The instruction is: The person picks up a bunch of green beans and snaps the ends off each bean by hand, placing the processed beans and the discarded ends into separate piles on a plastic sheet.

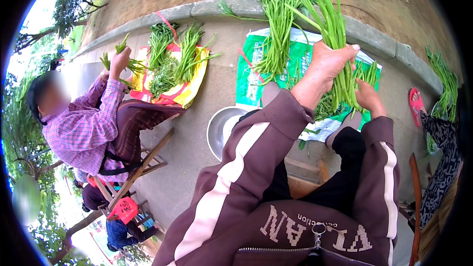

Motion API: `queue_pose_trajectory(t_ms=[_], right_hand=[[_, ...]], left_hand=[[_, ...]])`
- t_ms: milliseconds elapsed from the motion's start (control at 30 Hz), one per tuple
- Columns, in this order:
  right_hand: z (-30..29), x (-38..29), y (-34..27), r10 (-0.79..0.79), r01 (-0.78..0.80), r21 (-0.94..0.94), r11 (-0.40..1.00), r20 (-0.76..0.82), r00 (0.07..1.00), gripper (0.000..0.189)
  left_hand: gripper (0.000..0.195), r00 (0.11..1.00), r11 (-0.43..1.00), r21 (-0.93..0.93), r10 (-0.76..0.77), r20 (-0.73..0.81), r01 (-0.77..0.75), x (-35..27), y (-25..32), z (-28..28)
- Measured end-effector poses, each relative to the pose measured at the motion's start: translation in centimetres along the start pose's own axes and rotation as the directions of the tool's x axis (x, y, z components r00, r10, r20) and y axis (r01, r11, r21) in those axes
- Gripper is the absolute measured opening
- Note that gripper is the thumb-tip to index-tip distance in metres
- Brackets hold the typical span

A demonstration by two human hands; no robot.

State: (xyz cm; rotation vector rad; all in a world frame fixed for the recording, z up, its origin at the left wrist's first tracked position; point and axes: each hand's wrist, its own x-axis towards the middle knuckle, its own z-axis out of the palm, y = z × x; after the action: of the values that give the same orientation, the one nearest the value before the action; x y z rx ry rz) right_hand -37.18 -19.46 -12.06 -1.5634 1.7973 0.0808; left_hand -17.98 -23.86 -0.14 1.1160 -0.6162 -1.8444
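My left hand (327, 62) is closed around a bunch of long green stalks (334, 22), probably water spinach, held upright above the sack. Beside the lower ends of this bunch is my right hand (370, 98); its fingertips are partly hidden by the stalks, so its grip is unclear. A larger heap of the same greens (277, 33) lies to the left, across a green and white woven sack (244, 88) on the ground. Short leafy pieces (327, 108) are spread under my hands, and more cut stalks (369, 75) lie at the sack's right side.
A metal basin (216, 133) stands left of my legs. A stone curb (236, 7) runs behind the sack. At left, a seated person (85, 129) handles greens over a red and yellow sack (199, 77). Another person's sandalled foot (415, 105) is at right, near more greens (445, 77).
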Motion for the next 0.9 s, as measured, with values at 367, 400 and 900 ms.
queue_pose_trajectory(t_ms=[367,400,900], right_hand=[[-1.1,-5.4,-7.1,-0.19,0.264,0.203,0.943,-0.323,0.927,0.05],[-1.0,-6.1,-8.8,-0.193,0.238,0.205,0.949,-0.219,0.956,0.05],[-5.6,-6.6,-10.8,-0.192,0.067,0.997,-0.048,-0.075,0.979,0.028]], left_hand=[[0.016,0.998,0.995,0.077,0.055,0.028,-0.057,0.8,3.1,-2.0],[0.017,0.99,0.986,0.105,0.133,-0.05,-0.128,0.0,4.1,-2.7],[0.013,0.998,0.966,-0.258,0.048,0.043,-0.035,2.6,4.0,-2.7]])
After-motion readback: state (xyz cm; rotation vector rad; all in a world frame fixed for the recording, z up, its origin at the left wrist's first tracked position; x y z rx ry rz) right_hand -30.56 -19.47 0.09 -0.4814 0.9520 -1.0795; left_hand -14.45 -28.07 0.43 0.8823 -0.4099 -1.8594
